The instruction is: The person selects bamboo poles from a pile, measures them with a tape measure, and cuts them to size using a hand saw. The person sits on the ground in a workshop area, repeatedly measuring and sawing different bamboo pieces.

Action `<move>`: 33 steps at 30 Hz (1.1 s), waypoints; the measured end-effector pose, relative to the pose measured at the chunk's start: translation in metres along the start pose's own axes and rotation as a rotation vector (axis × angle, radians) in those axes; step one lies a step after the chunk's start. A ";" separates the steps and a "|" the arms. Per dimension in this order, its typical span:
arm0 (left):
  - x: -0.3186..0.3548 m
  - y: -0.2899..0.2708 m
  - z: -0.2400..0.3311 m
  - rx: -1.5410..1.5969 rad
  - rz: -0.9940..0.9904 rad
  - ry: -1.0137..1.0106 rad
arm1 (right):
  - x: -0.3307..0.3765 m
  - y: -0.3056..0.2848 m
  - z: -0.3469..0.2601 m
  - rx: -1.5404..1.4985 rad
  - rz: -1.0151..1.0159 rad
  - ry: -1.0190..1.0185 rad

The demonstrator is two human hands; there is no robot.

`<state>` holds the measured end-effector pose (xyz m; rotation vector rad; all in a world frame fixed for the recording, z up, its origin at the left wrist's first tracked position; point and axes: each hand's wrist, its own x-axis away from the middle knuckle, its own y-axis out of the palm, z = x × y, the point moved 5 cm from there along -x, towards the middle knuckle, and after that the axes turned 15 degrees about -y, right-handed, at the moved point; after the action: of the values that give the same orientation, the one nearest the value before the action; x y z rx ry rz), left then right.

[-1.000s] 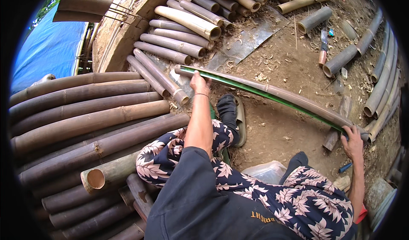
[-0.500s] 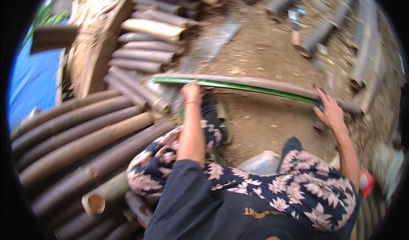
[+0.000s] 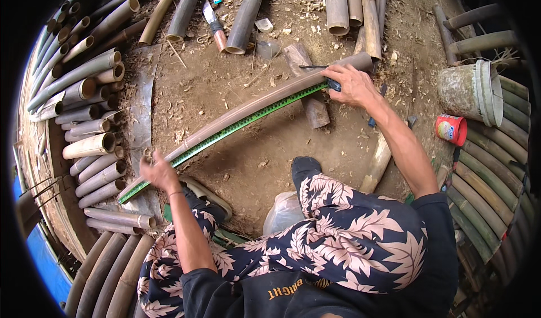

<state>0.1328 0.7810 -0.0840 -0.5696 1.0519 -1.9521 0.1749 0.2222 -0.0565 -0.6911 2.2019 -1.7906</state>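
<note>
A long brown bamboo pole (image 3: pixel 248 105) lies slantwise before me, its right end farther off. Along its near side runs the green, marked blade of a tape measure (image 3: pixel 236 125). My right hand (image 3: pixel 354 87) is closed round the dark tape case near the pole's far right end, its fingers also over the pole. A thin dark stick pokes out by those fingertips; its kind is unclear. Near the pole's left end, my left hand (image 3: pixel 160 174) is at the blade and pole, its fingers smeared by motion. Under the pole, a short wooden block (image 3: pixel 315 112) lies crosswise on the ground.
Stacked bamboo lengths (image 3: pixel 101 143) line the left side, with more poles (image 3: pixel 115 273) at the lower left. A knife (image 3: pixel 214 26) lies among bamboo pieces beyond the pole. To the right stand a dirty bucket (image 3: pixel 465 95) and a red container (image 3: pixel 448 129).
The view has swung to the right, bringing the bucket and red container in. The pole and tape now slant more steeply. My right hand stays on the tape case; my left is more blurred.
</note>
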 end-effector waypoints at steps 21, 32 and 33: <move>0.158 0.177 0.148 -0.564 -1.378 0.575 | -0.008 -0.008 -0.003 -0.008 0.005 0.005; 0.107 0.152 0.116 -0.554 -1.425 0.415 | -0.010 -0.008 -0.005 0.007 0.020 -0.001; 0.104 0.148 0.115 -0.568 -1.419 0.410 | -0.010 -0.007 -0.005 0.011 0.020 -0.001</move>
<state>0.2220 0.5954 -0.1437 -1.5831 1.7283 -3.0342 0.1826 0.2302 -0.0493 -0.6657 2.1889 -1.7913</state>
